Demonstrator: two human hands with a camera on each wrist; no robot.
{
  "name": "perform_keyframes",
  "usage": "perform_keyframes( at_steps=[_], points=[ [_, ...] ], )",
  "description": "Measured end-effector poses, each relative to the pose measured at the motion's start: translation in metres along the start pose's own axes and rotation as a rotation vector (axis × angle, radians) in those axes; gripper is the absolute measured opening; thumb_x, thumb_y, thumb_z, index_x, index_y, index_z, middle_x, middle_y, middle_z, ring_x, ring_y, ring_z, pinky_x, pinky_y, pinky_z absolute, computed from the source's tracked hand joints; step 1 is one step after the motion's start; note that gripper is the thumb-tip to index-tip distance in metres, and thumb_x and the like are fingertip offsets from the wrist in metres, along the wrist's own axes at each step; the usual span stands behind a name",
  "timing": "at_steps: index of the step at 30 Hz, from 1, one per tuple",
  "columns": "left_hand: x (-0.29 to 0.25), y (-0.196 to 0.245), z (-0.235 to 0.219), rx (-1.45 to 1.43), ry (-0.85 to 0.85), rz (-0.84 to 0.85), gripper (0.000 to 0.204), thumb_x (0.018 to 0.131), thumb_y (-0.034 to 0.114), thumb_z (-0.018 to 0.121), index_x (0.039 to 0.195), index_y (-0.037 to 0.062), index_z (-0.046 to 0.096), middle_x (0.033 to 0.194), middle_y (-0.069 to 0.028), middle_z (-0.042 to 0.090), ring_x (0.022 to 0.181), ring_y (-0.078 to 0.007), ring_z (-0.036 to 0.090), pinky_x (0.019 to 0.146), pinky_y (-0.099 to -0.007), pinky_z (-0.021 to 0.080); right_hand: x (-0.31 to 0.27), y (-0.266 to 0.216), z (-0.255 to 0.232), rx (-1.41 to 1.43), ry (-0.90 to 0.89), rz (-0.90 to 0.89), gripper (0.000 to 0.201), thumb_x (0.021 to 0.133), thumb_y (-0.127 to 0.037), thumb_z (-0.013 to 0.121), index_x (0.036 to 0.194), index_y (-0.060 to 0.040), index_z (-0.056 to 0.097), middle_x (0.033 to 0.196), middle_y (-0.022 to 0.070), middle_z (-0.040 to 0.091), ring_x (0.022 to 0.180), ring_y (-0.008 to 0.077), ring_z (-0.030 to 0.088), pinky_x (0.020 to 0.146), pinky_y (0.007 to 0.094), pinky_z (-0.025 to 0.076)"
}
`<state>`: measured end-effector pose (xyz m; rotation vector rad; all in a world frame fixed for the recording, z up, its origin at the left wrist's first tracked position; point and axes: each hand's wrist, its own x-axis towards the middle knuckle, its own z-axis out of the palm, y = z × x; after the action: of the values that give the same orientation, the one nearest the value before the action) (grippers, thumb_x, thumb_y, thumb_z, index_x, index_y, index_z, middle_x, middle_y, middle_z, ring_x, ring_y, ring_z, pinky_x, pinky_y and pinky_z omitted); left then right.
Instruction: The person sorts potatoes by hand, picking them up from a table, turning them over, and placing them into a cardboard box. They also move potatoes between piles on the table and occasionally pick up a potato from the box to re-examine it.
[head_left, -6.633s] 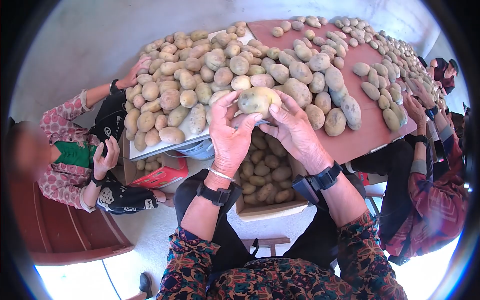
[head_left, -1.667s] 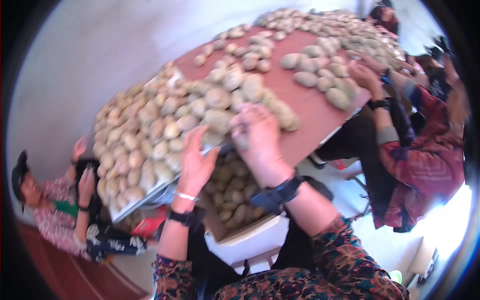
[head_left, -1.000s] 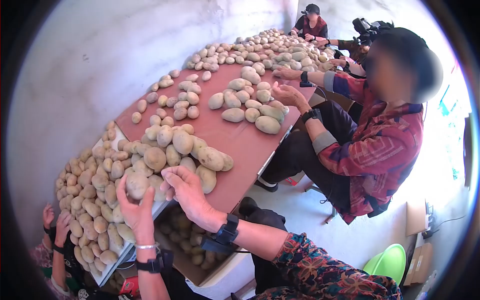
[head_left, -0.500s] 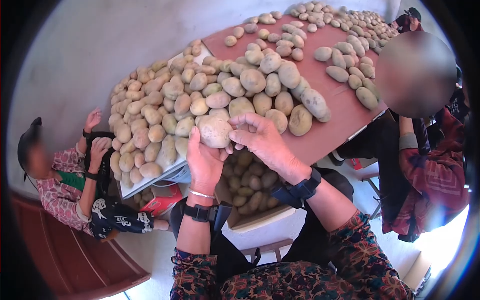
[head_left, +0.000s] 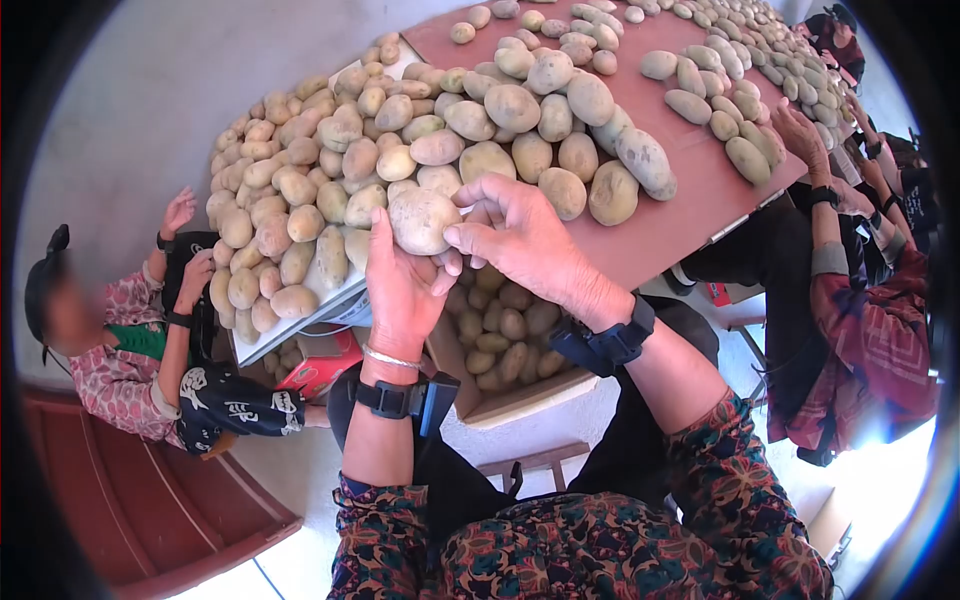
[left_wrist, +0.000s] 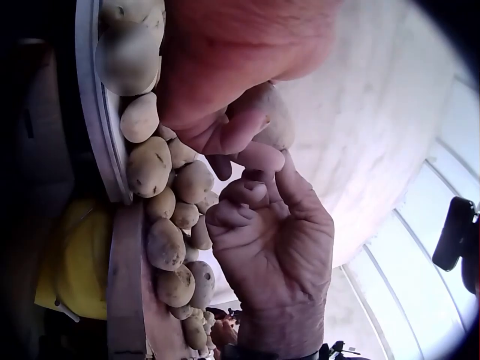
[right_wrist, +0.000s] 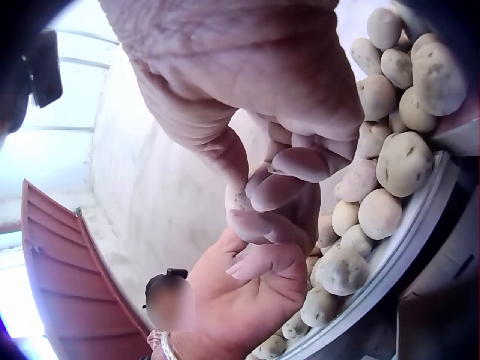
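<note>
Over the near edge of the table, my left hand (head_left: 400, 295) holds a pale, roundish potato (head_left: 423, 221) with the thumb up along its left side and fingers under it. My right hand (head_left: 525, 240) pinches the same potato at its right side, its other fingers curled inward. In the left wrist view the potato (left_wrist: 271, 120) shows beyond my fingers, mostly covered. Only a small part of the potato (right_wrist: 235, 201) appears in the right wrist view, below the right thumb. Just behind the hands lies a broad heap of potatoes (head_left: 340, 150).
A cardboard box (head_left: 530, 405) of potatoes stands between my knees under the table edge. The reddish-brown tabletop (head_left: 640, 235) runs right, bearing more potato piles. One person (head_left: 120, 360) sits at left, another (head_left: 860, 330) at right. A red carton (head_left: 325, 362) stands under the table.
Earlier both hands held a yellowish potato; later they came apart at the heap. The left hand then took a pale potato, and the right hand now pinches it too. The view swung right and back.
</note>
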<state>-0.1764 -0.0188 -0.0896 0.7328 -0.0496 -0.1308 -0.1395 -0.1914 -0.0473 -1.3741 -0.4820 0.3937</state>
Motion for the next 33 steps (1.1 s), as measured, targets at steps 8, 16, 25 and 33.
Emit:
perform_keyframes(
  at_steps=[8, 16, 25, 33],
  points=[
    [-0.001, -0.005, 0.010, 0.081, 0.197, 0.015, 0.057, 0.102, 0.056, 0.034, 0.116, 0.0052, 0.056, 0.089, -0.0081, 0.065, 0.062, -0.0173, 0.058, 0.042, -0.0235, 0.038, 0.001, 0.008, -0.002, -0.081, 0.008, 0.007, 0.027, 0.090, -0.005, 0.060, 0.106, 0.0127, 0.047, 0.072, 0.0140, 0.067, 0.068, 0.0182, 0.070, 0.065, 0.0300, 0.055],
    [-0.002, -0.004, 0.006, 0.071, 0.174, 0.005, 0.055, 0.102, 0.054, 0.035, 0.115, 0.0060, 0.057, 0.091, -0.0075, 0.066, 0.065, -0.0180, 0.058, 0.050, -0.0259, 0.043, -0.002, 0.003, -0.001, -0.050, 0.008, 0.050, 0.028, 0.086, -0.005, 0.060, 0.106, 0.0119, 0.049, 0.073, 0.0129, 0.067, 0.069, 0.0169, 0.069, 0.067, 0.0288, 0.053],
    [-0.004, -0.002, 0.003, -0.010, 0.197, -0.035, 0.052, 0.102, 0.053, 0.037, 0.117, 0.0074, 0.056, 0.094, -0.0076, 0.065, 0.068, -0.0181, 0.058, 0.049, -0.0251, 0.042, 0.002, 0.011, 0.002, -0.024, 0.003, 0.051, 0.030, 0.086, -0.004, 0.059, 0.111, 0.0107, 0.049, 0.079, 0.0111, 0.065, 0.071, 0.0151, 0.067, 0.065, 0.0277, 0.051],
    [-0.003, 0.003, 0.008, 0.050, 0.207, -0.044, 0.051, 0.101, 0.053, 0.037, 0.118, 0.0086, 0.056, 0.096, -0.0073, 0.066, 0.070, -0.0179, 0.059, 0.052, -0.0253, 0.043, 0.003, 0.009, 0.000, -0.112, -0.002, 0.036, 0.034, 0.082, -0.003, 0.057, 0.111, 0.0124, 0.050, 0.076, 0.0151, 0.068, 0.067, 0.0173, 0.066, 0.063, 0.0292, 0.052]
  ],
)
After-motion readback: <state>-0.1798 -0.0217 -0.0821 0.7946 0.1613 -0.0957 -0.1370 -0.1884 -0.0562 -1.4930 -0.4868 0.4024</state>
